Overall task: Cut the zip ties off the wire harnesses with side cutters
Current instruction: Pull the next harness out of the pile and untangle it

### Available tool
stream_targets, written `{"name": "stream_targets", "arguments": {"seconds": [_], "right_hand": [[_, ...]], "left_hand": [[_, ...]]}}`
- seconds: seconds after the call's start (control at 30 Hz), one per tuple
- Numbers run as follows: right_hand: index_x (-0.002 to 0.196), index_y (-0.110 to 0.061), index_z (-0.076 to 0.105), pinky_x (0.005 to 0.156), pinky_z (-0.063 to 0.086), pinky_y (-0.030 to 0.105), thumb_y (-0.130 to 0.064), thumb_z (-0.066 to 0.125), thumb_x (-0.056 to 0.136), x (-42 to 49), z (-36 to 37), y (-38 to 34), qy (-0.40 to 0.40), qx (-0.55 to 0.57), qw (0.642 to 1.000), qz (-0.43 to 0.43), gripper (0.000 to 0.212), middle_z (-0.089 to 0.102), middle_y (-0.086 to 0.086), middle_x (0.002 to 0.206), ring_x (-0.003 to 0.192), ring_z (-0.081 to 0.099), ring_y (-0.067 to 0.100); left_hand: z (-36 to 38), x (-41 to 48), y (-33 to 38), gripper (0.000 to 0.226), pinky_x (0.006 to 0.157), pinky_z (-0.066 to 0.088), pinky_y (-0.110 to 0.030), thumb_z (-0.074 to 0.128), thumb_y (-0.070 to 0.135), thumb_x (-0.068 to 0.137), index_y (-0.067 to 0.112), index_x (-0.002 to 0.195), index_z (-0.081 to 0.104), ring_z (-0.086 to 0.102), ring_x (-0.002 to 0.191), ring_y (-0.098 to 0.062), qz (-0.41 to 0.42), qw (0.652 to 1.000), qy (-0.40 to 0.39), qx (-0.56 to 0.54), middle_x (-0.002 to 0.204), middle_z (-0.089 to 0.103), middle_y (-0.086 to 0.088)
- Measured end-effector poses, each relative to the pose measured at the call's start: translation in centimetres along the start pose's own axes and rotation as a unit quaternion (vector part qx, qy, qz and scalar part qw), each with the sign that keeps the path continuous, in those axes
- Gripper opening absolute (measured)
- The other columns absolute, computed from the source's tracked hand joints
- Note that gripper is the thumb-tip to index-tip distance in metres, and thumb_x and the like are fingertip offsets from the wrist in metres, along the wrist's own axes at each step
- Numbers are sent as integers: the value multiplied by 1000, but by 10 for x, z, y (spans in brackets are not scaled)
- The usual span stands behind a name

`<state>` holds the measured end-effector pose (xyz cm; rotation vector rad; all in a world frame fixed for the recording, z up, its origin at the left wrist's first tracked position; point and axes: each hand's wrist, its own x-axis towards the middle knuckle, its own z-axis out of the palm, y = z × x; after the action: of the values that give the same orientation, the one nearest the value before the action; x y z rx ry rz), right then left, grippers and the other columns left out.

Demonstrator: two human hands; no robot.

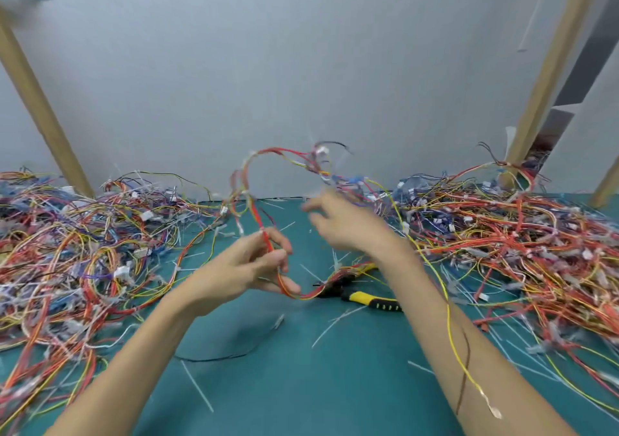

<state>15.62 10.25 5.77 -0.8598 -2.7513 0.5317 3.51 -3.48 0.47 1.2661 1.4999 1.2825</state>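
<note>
My left hand pinches a red and yellow wire harness that arches up above the green mat and loops back down under the hand. My right hand hovers beside it, blurred, with fingers spread and nothing in it. The side cutters, with yellow and black handles, lie on the mat below my right wrist, partly under the harness's lower end. White zip ties show along the harness arch, too blurred to make out singly.
Big tangled piles of wire harnesses lie at the left and right of the green mat. Several cut white zip ties are scattered over the mat. Wooden posts stand against the grey wall.
</note>
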Motion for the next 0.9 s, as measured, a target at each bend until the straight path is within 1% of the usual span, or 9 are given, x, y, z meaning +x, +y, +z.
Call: {"name": "stream_targets", "arguments": {"seconds": [0.07, 0.13, 0.2, 0.3, 0.4, 0.5, 0.6, 0.7, 0.9], "right_hand": [[126, -15, 63, 105, 42, 39, -19, 50, 95, 3, 0, 38, -22, -131, 985, 107, 33, 56, 13, 136, 125, 54, 30], [122, -12, 65, 101, 47, 41, -21, 54, 93, 2, 0, 64, -70, -140, 973, 170, 32, 61, 13, 130, 117, 59, 29], [119, -11, 67, 98, 49, 41, -34, 61, 91, 0, -2, 76, -107, -127, 969, 185, 36, 64, 11, 126, 113, 60, 28], [106, -27, 69, 104, 42, 42, -60, 64, 84, -3, -1, 82, -150, -139, 962, 179, 40, 62, 2, 128, 117, 57, 25], [94, -39, 65, 106, 40, 41, -70, 61, 79, -3, 4, 81, -142, -107, 969, 171, 35, 59, 1, 131, 121, 53, 29], [96, -29, 74, 105, 39, 40, -62, 48, 92, 7, 14, 78, -94, -24, 982, 163, 42, 64, 3, 126, 119, 55, 25], [95, -19, 70, 100, 34, 42, -72, 44, 86, 15, 34, 66, -88, -98, 976, 176, 60, 61, 10, 115, 121, 52, 31], [110, -20, 68, 102, 32, 41, -53, 62, 78, 16, 52, 58, -47, -145, 972, 181, 47, 59, 9, 125, 124, 47, 34], [96, -17, 69, 99, 42, 40, -37, 60, 87, 16, 25, 76, 45, -80, 969, 228, 24, 68, 9, 113, 116, 55, 33]], "left_hand": [[-4, 0, 4, 7, 73, 60, -31, 42, 10, 101, 4, 101, 46, 69, 69, -24, 10, 999, 42, 30, 81, 52, -6], [-6, 3, 4, 10, 67, 55, -29, 39, 10, 102, 3, 98, 45, 60, 57, -15, 35, 994, 83, 66, 83, 46, -8], [-7, 6, 2, 13, 66, 50, -31, 37, 12, 104, 3, 98, 44, 49, 51, -11, 51, 989, 105, 94, 82, 41, -7], [-6, 10, 2, 18, 59, 46, -25, 33, 12, 106, 8, 102, 50, 37, 47, -7, 77, 979, 165, 90, 79, 35, -6], [-7, 13, 1, 22, 54, 41, -23, 32, 14, 106, 15, 101, 53, 31, 47, -6, 87, 971, 213, 72, 77, 34, -5], [-5, 14, 0, 21, 48, 33, -20, 33, 16, 106, 14, 103, 54, 27, 48, -8, 84, 970, 218, 64, 73, 34, -3], [1, 13, 2, 20, 42, 27, -16, 34, 19, 106, 17, 105, 54, 26, 46, -6, 74, 975, 205, 43, 71, 36, 2], [2, 12, 9, 22, 40, 24, -15, 35, 19, 106, 19, 105, 56, 25, 44, -7, 53, 983, 176, 19, 69, 40, 3], [-4, 8, 24, 24, 36, 22, -14, 34, 16, 107, 12, 102, 57, 22, 40, -6, -49, 987, 137, -62, 64, 40, 2]]}}
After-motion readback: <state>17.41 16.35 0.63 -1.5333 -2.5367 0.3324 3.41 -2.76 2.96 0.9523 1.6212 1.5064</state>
